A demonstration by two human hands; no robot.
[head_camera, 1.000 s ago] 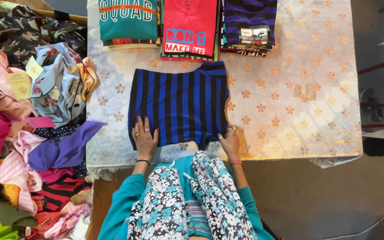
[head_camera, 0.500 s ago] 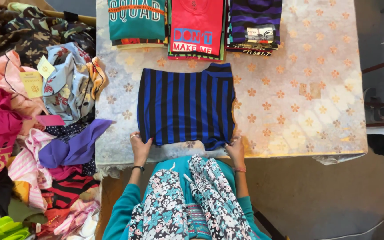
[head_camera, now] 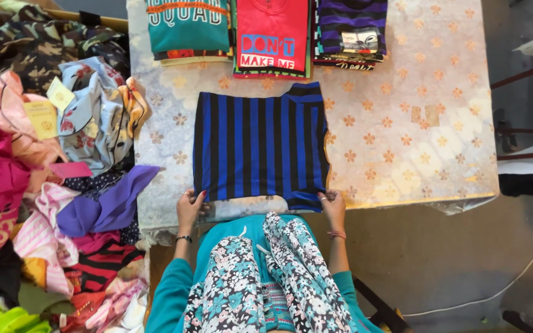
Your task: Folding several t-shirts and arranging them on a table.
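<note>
Left hand pinches the near left corner of the blue-and-black striped shirt, fingers closed on the hem. Right hand does the same at the near right corner, fingers clamped on the fabric edge. Both grips sit at the bench's near edge, just in front of the person's lap, likely so the hem is pulled taut and the cloth lies flat.

The striped shirt runs from the two grips away toward the far side, spread flat on the bench, sleeves apparently tucked in so it reads as a rough rectangle. A small flap sticks out at its far right corner. Near right corner looks slightly bunched under the right hand.

Bench is covered by a pale cloth with gold flower print. Along the far edge sit three folded stacks in a row, apart from the striped shirt: a teal stack on the left, a red stack in the middle, a purple striped stack on the right. Placement suggests folded items are kept far, working space kept near.

Left of the bench lies a loose heap of mixed clothes, pink, purple, camouflage and light blue pieces, some with paper tags, unfolded and overlapping.
</note>
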